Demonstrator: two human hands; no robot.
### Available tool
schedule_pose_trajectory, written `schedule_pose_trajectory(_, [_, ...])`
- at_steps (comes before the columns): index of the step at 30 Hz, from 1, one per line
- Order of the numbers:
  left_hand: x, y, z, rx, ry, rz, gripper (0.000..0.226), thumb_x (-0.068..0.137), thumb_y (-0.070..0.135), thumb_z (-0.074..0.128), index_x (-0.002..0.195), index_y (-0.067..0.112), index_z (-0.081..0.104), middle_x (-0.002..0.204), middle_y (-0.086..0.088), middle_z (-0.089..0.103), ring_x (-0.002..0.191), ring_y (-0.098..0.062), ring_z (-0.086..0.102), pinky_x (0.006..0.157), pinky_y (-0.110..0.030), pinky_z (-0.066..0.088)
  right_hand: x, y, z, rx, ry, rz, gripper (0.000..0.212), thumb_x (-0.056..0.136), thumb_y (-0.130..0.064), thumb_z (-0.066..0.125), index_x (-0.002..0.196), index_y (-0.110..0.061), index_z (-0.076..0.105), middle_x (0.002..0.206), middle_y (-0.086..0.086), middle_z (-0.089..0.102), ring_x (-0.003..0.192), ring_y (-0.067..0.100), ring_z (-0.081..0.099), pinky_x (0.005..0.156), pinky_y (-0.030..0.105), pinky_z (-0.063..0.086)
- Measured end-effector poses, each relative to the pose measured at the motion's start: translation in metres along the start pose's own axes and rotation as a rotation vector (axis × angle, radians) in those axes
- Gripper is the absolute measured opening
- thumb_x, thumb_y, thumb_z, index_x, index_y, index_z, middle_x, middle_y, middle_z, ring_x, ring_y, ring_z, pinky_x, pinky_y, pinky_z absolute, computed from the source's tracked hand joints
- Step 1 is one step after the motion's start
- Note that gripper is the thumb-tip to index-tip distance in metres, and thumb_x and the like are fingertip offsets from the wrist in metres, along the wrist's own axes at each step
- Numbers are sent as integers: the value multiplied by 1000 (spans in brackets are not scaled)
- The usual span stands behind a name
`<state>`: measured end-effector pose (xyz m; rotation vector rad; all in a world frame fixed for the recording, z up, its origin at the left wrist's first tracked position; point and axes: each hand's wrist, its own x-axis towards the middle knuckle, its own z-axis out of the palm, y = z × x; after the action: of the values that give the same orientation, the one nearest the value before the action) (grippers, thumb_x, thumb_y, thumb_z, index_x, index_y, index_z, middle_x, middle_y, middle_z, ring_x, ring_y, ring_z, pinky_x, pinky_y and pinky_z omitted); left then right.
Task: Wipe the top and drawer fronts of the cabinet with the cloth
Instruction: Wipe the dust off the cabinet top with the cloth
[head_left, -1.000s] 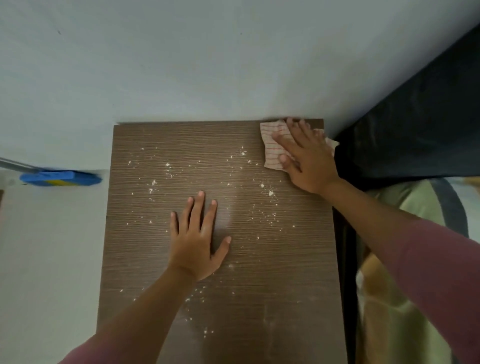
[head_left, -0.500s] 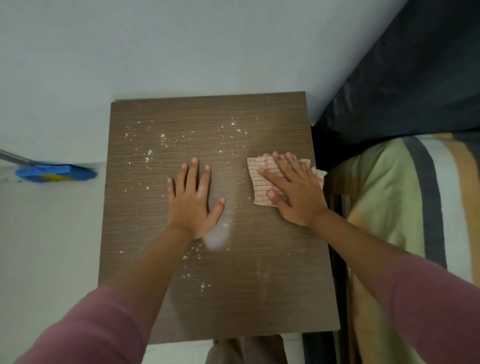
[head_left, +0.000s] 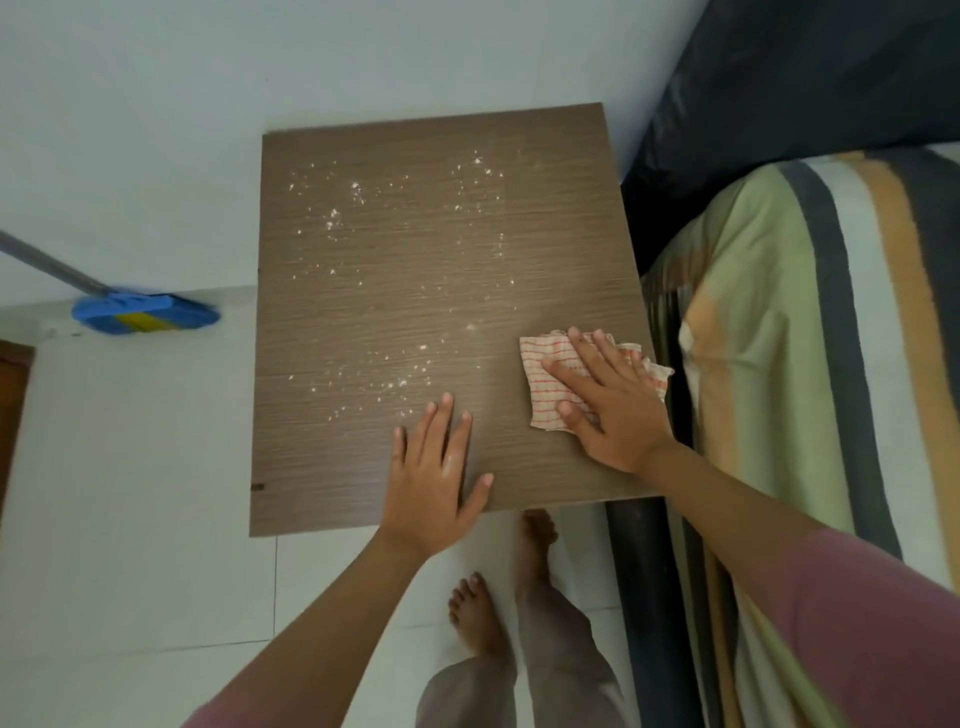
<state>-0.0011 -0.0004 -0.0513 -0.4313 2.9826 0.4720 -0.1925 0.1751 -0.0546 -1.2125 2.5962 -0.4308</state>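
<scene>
The right hand (head_left: 610, 402), fingers spread, is pressing the cloth (head_left: 545, 387) on the cabinet (head_left: 415, 291) top; crumbs (head_left: 358, 195) toward eleven o'clock likely need wiping next, while the left hand (head_left: 434, 475) is lying flat.

- One cabinet (head_left: 395, 291) stood against the far wall, seen from above, with only its brown wood-grain top in view.
- One cloth (head_left: 545, 384), pale with red checks, lay at the near right of that top.
- Two hands were on the top: the left hand (head_left: 434, 480) flat near the front edge, the right hand (head_left: 613, 410) flat on the cloth.
- Two bare feet (head_left: 478, 613) stood on the floor near the cabinet.
- One blue broom (head_left: 143, 314) leaned at the left.
- One striped bed (head_left: 810, 364) lay on the right.
- White crumbs (head_left: 358, 192) were scattered over the top, too many and too small to count.
</scene>
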Motion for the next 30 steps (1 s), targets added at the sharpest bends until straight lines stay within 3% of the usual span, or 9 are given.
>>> schedule_pose_trajectory(23, [-1, 0, 10, 69, 137, 23, 67, 83, 50, 44, 138, 11, 38, 150, -13, 28, 138, -31, 25, 109, -53, 20, -86, -18, 30, 89, 69, -30, 47, 94, -48, 29, 138, -34, 41, 152, -12, 21, 143, 15, 9, 113, 46, 2])
schedule_pose_trajectory(30, [-1, 2, 6, 114, 100, 15, 69, 85, 53, 35, 139, 11, 35, 151, -14, 27, 138, -33, 25, 110, -56, 19, -117, -26, 14, 336, -58, -32, 41, 96, -16, 48, 136, -25, 46, 151, -2, 28, 139, 9, 6, 114, 40, 1])
